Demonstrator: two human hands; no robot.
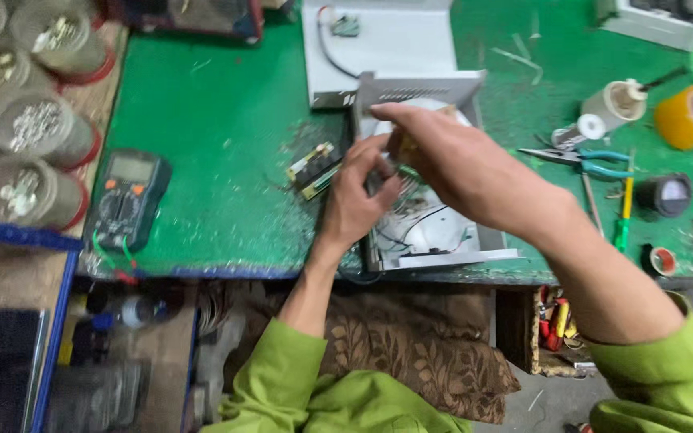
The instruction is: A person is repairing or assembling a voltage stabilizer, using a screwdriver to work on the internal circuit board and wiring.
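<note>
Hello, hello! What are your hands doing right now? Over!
Left hand and right hand both inside open metal case, fingers among its wires. Grip hidden. Small circuit board lies beside.

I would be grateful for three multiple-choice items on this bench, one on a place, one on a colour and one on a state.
1. Where does the multimeter lie?
A. left of both hands, on the mat
B. inside the metal case
C. beside the pliers

2. What colour are the sleeves?
A. blue
B. green
C. white

3. What are the hands doing?
A. resting apart on the mat
B. both working together over the case
C. holding the pliers

Answers:
1 A: it sits at the mat's left edge.
2 B: both cuffs are green.
3 B: the left hand and right hand meet above the open case.
</note>
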